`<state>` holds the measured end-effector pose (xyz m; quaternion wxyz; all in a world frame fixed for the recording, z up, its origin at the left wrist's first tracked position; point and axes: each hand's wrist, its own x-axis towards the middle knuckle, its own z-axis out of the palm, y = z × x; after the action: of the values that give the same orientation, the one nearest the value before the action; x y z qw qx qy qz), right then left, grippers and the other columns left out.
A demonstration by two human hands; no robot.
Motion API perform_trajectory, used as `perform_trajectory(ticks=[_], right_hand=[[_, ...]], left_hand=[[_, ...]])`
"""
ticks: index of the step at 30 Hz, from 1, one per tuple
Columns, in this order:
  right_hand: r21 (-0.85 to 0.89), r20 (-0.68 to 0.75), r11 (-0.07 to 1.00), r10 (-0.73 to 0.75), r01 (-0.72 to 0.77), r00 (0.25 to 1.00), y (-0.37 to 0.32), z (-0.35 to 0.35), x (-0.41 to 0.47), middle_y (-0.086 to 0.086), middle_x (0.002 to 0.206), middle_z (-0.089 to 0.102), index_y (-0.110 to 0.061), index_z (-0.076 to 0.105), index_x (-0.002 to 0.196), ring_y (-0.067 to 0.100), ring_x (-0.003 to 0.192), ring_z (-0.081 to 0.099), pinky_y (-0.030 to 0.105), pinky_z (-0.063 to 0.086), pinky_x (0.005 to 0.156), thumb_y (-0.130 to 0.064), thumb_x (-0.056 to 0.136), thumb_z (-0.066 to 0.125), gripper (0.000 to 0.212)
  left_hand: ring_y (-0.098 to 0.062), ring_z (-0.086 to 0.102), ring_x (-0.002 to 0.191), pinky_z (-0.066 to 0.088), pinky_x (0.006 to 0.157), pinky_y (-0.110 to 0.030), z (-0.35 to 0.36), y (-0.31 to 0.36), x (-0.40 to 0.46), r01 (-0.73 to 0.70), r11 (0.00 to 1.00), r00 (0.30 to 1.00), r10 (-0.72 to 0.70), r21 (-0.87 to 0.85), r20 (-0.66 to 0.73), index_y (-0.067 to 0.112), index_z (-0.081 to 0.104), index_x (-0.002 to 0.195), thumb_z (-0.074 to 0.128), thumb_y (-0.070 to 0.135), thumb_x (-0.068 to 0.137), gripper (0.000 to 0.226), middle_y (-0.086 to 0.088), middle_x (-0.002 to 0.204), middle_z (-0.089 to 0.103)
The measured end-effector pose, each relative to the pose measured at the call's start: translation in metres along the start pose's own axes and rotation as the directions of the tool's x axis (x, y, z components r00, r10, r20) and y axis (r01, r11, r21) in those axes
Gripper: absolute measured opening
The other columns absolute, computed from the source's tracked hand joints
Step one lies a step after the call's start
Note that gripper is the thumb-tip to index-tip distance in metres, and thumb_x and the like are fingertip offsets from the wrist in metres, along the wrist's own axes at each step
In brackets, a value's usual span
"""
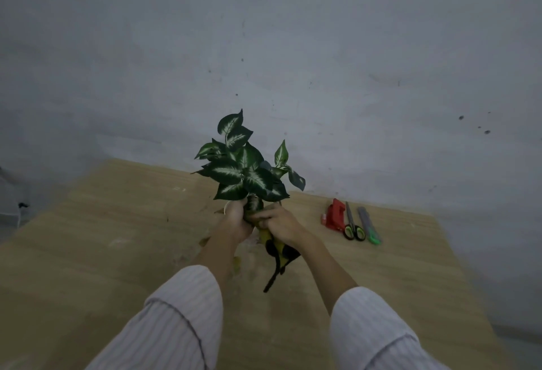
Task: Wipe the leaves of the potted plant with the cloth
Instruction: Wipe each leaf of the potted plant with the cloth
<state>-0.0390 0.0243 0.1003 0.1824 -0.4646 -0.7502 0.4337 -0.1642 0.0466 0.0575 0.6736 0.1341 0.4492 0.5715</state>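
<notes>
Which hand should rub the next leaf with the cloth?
The right hand, probably: it already grips the yellow and black cloth just below the leaves. The left hand is busy holding a low leaf of the potted plant.

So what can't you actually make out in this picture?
Head view only:
- Pot of the green-and-white leafed plant: almost wholly hidden behind the left hand.
- Yellow-and-black cloth: upper part covered by the right hand.
- Red tool beside the green-handled scissors: too small to identify.
</notes>
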Motion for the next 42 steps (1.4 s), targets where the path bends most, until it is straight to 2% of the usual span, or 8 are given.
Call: perform_trajectory(ticks=[6,10,16,19,22,30,37,42], right_hand=[[-0.020,-0.007,0.999,0.038,-0.038,0.999,-0.009,0.001,-0.016,0.009,0.112,0.059,-0.003,0.062,0.118,0.022,0.104,0.050,0.000,0.036,0.068,0.007,0.086,0.043,0.040],[0.007,-0.106,1.000,0.029,-0.029,0.994,-0.014,0.001,-0.023,0.002,0.088,0.063,-0.009,0.067,0.114,0.028,0.089,0.047,0.028,0.033,0.067,0.007,0.084,0.045,0.040],[-0.011,-0.178,1.000,0.012,-0.014,0.984,-0.026,0.005,-0.029,0.003,0.115,0.056,-0.022,0.070,0.107,0.020,0.106,0.049,0.027,0.039,0.090,-0.008,0.086,0.050,0.033],[0.062,-0.209,0.997,-0.022,0.036,0.978,-0.040,0.015,-0.032,-0.002,0.107,0.054,-0.024,0.072,0.102,0.014,0.100,0.048,0.022,0.040,0.086,-0.010,0.087,0.050,0.031],[0.006,-0.285,0.992,-0.116,0.123,0.951,-0.056,0.022,-0.032,-0.006,0.103,0.054,-0.023,0.073,0.101,0.009,0.096,0.049,0.020,0.040,0.084,-0.012,0.086,0.051,0.029],[-0.098,-0.577,0.984,-0.180,0.151,0.797,-0.105,0.008,-0.014,-0.001,0.103,0.060,-0.022,0.073,0.099,0.011,0.087,0.051,0.024,0.045,0.076,-0.018,0.087,0.053,0.024],[-0.050,-0.691,0.998,-0.009,-0.035,0.723,-0.124,-0.011,0.006,0.001,0.095,0.067,-0.020,0.072,0.104,0.011,0.066,0.053,0.022,0.046,0.059,-0.020,0.088,0.051,0.026],[-0.051,-0.670,0.991,0.060,-0.126,0.740,-0.119,-0.012,0.012,0.007,0.109,0.068,-0.014,0.068,0.112,0.013,0.082,0.055,0.016,0.041,0.061,-0.012,0.074,0.069,0.038]], left_hand=[[-0.025,0.057,0.101,0.048,0.077,-0.033,-0.002,0.004,-0.011,-0.003,0.995,1.000,0.006,0.100,-0.021,0.002,0.047,0.133,0.032,0.020,0.102,0.039,-0.017,0.124,0.057],[-0.027,0.054,0.110,0.041,0.097,-0.036,-0.009,0.009,-0.022,-0.048,0.993,0.999,0.047,0.109,0.014,0.001,0.041,0.140,0.034,0.019,0.103,0.042,-0.019,0.142,0.045],[-0.028,0.042,0.131,0.031,0.110,-0.032,-0.025,0.023,-0.037,-0.061,0.994,0.994,0.069,0.089,-0.083,-0.001,0.036,0.141,0.039,0.024,0.099,0.049,-0.009,0.105,0.053],[-0.027,0.053,0.110,0.043,0.096,-0.034,-0.030,0.036,-0.043,-0.121,0.981,0.977,0.145,0.149,-0.159,0.001,0.047,0.133,0.038,0.015,0.098,0.039,-0.014,0.119,0.055],[-0.018,0.052,0.079,0.045,0.071,-0.029,-0.026,0.052,-0.047,-0.226,0.947,0.910,0.288,0.226,-0.299,0.011,0.057,0.097,0.043,0.014,0.096,0.014,-0.004,0.087,0.057],[-0.019,0.058,0.097,0.052,0.090,-0.035,-0.006,0.109,-0.068,-0.517,0.583,0.697,0.712,0.626,-0.088,0.009,0.063,0.112,0.046,0.016,0.096,0.024,-0.004,0.104,0.061],[-0.020,0.057,0.112,0.044,0.089,-0.023,0.017,0.148,-0.049,-0.514,0.081,0.766,0.492,0.854,0.414,0.009,0.062,0.121,0.052,0.017,0.094,0.030,-0.008,0.125,0.062],[-0.025,0.053,0.122,0.043,0.096,-0.031,0.030,0.150,-0.036,-0.480,-0.141,0.815,0.295,0.866,0.500,0.007,0.053,0.133,0.051,0.019,0.093,0.042,-0.011,0.137,0.054]])
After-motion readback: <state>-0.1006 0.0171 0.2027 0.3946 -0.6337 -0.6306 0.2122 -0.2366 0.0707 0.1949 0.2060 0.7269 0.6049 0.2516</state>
